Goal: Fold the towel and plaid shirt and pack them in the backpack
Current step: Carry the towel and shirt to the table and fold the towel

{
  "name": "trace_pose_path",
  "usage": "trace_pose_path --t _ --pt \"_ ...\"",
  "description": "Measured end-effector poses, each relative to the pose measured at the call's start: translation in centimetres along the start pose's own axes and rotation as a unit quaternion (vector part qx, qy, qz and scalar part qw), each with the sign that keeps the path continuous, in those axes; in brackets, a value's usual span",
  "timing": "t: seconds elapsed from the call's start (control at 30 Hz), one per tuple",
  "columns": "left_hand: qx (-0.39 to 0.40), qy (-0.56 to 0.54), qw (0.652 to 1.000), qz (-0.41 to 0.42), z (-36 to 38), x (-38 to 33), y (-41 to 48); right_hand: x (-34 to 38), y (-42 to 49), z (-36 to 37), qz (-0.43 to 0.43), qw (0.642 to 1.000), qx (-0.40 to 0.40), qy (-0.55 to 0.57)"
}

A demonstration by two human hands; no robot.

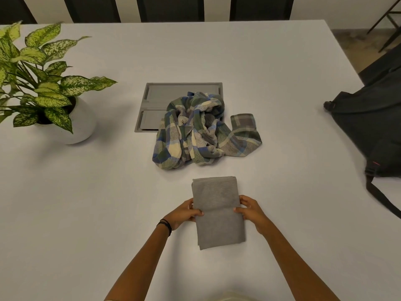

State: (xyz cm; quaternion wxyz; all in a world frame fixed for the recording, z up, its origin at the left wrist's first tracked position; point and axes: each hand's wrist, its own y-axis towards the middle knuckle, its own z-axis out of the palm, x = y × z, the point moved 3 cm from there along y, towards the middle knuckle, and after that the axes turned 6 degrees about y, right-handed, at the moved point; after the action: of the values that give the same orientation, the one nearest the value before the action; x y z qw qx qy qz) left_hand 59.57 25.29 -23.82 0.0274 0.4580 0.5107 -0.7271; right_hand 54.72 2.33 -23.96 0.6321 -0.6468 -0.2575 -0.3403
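A grey towel (219, 227) lies folded into a narrow strip on the white table (86, 203) near me. Its far part is doubled back toward me, with the edge across the middle. My left hand (185, 212) pinches that edge at the towel's left side. My right hand (249, 210) pinches it at the right side. Beyond the towel the plaid shirt (195, 131) sits crumpled in a heap, one sleeve trailing right. The dark backpack (368, 127) lies at the table's right edge, partly out of frame.
A potted plant (43, 83) in a white pot stands at the left. A grey cable hatch (160, 98) is set into the table under the shirt's far side. The backpack's strap (382, 200) hangs over the right edge. Dark chairs line the far side.
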Motion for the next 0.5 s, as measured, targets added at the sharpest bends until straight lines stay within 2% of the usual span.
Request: trace_pose_path --t 0.5 --pt "-0.022 -0.011 0.998 0.062 -0.12 -0.74 -0.27 -0.43 0.23 -1.02 0.017 0.998 -0.016 0.058"
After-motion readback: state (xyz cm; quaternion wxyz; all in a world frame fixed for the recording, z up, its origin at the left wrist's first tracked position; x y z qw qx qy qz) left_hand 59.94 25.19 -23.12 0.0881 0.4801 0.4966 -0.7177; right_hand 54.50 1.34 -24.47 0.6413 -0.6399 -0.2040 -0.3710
